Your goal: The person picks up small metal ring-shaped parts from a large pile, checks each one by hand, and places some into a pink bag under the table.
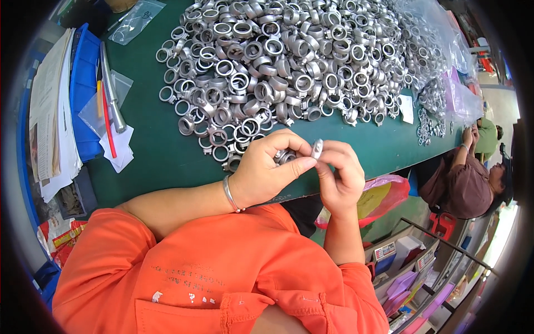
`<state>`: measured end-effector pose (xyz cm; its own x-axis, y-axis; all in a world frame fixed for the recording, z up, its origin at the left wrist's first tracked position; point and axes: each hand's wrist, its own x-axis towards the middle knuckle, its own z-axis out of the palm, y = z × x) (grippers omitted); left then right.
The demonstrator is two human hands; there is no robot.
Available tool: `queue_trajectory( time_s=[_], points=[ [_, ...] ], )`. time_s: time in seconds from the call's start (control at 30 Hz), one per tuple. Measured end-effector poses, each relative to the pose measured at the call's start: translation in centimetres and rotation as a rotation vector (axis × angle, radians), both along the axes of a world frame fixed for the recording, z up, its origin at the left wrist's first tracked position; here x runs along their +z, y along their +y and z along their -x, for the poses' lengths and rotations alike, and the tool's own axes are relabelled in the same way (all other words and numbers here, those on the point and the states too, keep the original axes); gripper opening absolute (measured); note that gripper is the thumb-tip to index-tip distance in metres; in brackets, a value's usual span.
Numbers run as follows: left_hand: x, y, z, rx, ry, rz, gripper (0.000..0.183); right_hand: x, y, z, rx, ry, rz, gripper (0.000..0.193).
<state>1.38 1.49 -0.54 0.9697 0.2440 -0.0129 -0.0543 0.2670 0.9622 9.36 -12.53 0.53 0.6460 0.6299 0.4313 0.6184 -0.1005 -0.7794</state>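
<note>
Grip: left hand (266, 160) at nine o'clock, right hand (342, 177) at three, both pinching one ring (317, 149) (neither nearer); matt grey metal, near edge-on, long axis roughly twelve-to-six. Within the left fingers: further rings (286, 157), partly hidden. Twelve o'clock: heap of lugged rings (283, 68), smooth green table (146, 170) beneath.

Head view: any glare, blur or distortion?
Head view: corners black, straight edges bow near the left rim. Head view: glare on the clear bag, white strip at lower right washed out. Head view: held ring looks reasonably sharp, fine detail too small to tell.
</note>
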Motion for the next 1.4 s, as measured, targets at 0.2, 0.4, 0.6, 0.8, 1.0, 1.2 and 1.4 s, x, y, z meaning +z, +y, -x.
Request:
queue_trajectory(
  time_s=[0.2,0.4,0.6,0.8,1.0,1.2,1.4],
  points=[
    [0.1,0.0,0.0,-0.007,-0.163,-0.214,0.009,0.1,-0.4,0.5,-0.013,0.777,-0.246,0.018],
    [0.1,0.0,0.2,-0.028,-0.174,-0.237,0.007,-0.3,-0.1,0.6,0.072,0.999,-0.271,0.023],
    [0.1,-0.2,0.4,-0.112,0.019,0.001,0.01,-0.9,-0.5,1.0,0.04,1.26,-0.426,0.019],
    [0.7,0.0,0.4,-0.157,0.125,0.101,0.012,-0.7,-0.8,1.1,0.081,1.296,-0.404,0.018],
    [0.2,0.0,0.4,-0.135,0.096,0.1,0.011,-0.4,-0.6,1.0,0.102,1.336,-0.404,0.017],
    [0.5,0.0,0.1,-0.09,-0.002,-0.018,0.007,-0.4,0.0,2.4,-0.16,0.493,-0.081,0.017],
    [0.1,0.3,0.0,-0.047,-0.161,-0.282,0.011,-0.1,-0.2,1.6,-0.067,0.889,-0.324,0.024]
  ],
)
